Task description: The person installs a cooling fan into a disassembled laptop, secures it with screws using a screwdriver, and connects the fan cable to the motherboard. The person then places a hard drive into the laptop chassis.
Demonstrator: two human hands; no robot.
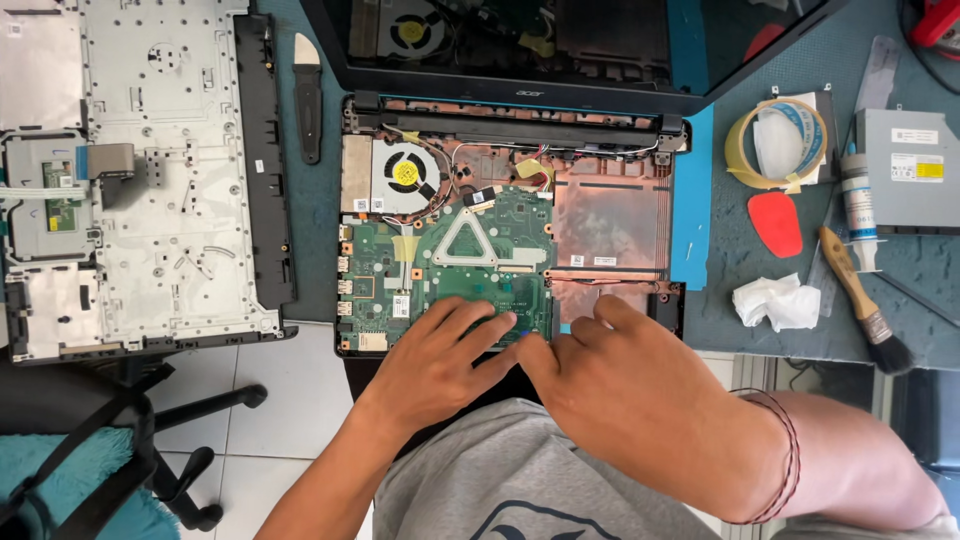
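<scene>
- One opened laptop base (620, 215) sits at frame centre, its copper-coloured shell bare on the right half, with the dark screen (520, 40) tilted back above it at the top edge.
- One detached keyboard cover (150, 170), silver underside up, fills the upper left, black strip along its right edge.
- One green motherboard (450, 275) lies in the lower left part of the base, with a grey triangular bracket on it and one round fan (405, 175) with a yellow hub just above.
- The right hand (620, 385), lower centre, lies flat with fingers spread narrow, fingertips on the board's lower right corner; it holds nothing.
- The left hand (440, 360), just beside it and touching it at the thumb, presses fanned fingers onto the board's lower edge, holding nothing.
- One grey optical drive (905, 170) lies at the right edge.
- One tape roll (775, 145) sits upper right.
- One brush (862, 300) lies right, with a wooden handle.
- One crumpled tissue (775, 300) lies beside it.
- One red pick (775, 222) lies below the tape.
- One black pry tool (308, 95) lies upper left of the base.
</scene>
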